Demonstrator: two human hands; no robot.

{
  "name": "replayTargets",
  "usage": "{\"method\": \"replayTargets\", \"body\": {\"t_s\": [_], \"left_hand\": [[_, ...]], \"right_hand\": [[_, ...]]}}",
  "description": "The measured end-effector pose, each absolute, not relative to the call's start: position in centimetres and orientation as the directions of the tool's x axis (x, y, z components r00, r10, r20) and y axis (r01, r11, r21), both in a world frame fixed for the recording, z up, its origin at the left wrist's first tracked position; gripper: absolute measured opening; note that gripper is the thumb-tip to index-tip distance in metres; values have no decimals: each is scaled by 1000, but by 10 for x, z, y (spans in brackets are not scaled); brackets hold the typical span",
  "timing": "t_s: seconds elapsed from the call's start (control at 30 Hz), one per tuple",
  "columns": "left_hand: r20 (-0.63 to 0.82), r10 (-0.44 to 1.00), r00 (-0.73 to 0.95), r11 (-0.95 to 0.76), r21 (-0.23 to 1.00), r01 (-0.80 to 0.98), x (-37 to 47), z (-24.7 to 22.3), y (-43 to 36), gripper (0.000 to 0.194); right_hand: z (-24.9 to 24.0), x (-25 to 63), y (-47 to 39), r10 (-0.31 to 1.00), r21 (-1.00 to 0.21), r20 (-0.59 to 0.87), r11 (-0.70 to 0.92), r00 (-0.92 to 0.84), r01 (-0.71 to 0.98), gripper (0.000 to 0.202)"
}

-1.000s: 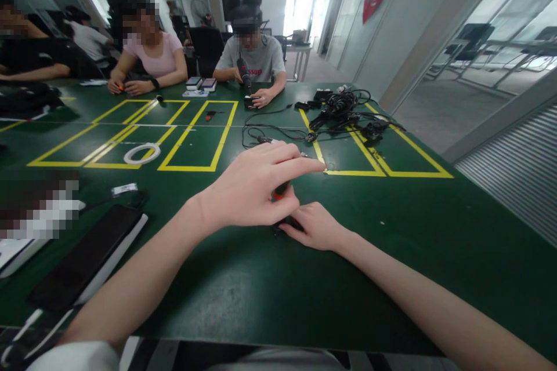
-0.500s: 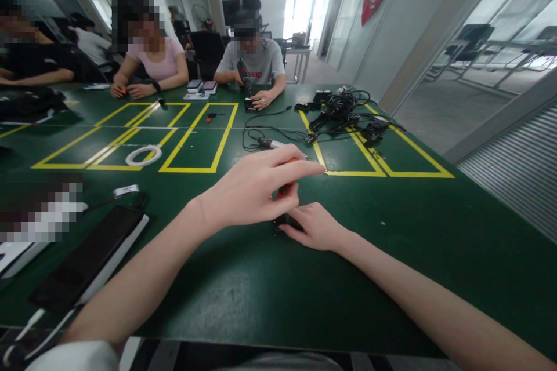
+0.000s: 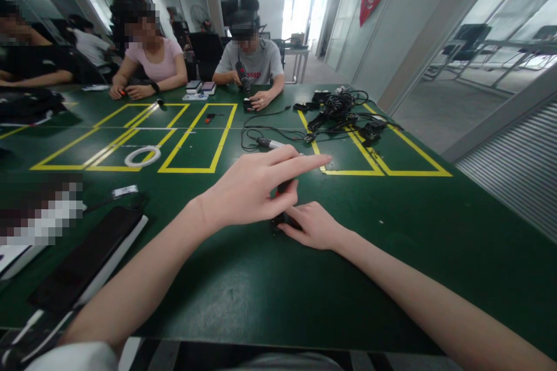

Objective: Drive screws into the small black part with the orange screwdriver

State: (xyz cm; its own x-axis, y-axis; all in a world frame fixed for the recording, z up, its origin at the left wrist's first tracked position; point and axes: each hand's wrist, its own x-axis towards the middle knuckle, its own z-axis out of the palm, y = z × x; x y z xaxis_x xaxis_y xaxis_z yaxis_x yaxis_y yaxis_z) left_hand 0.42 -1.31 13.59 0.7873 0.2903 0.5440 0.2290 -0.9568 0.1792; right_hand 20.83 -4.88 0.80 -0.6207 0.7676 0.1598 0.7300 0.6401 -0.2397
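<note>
Two small dark things sit between the person's hands, over the near middle of the green table (image 3: 243, 284). Uppermost is a handle (image 3: 286, 186), black with a red-orange part low down; only a short stretch shows between the fingers, so its full shape cannot be told. Below it is a black piece (image 3: 277, 221), low at the tabletop, its dark end poking out to the left and the rest covered. Whether the two touch is hidden.

The left hand (image 3: 255, 185) comes over from above, its thumb and curled fingers closed around the handle, while the index finger reaches out straight, away from the thumb. Just below and to its right, the right hand (image 3: 317, 226) lies low, thumb and forefinger pinched on the black piece. Beyond the left hand lies a black-and-silver tool (image 3: 270, 143), near a loose black cable (image 3: 278, 134).
</note>
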Motion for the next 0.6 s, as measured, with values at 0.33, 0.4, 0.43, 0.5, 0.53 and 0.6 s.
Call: {"method": "replayTargets", "body": {"t_s": [0.33,0.4,0.43,0.5,0.53,0.6], "left_hand": [[509,307,805,-951,205,232,1,140,-12,34],[512,309,801,-950,196,241,1,140,-12,33],[517,307,799,-951,195,239,1,141,-12,34],[543,289,788,-956,204,210,1,140,-13,39],[562,275,780,-960,208,189,1,140,-13,43],[601,258,757,-965,206,165,1,139,-13,47]], "right_hand": [[9,209,-49,772,-240,161,635,-615,734,24],[7,209,-49,770,-241,165,638,-617,731,24],[7,209,-49,769,-241,168,639,-617,730,24],[5,210,-49,767,-240,173,642,-619,728,23],[4,210,-49,766,-239,175,643,-619,728,23],[4,210,-49,765,-237,178,644,-619,728,23]]}}
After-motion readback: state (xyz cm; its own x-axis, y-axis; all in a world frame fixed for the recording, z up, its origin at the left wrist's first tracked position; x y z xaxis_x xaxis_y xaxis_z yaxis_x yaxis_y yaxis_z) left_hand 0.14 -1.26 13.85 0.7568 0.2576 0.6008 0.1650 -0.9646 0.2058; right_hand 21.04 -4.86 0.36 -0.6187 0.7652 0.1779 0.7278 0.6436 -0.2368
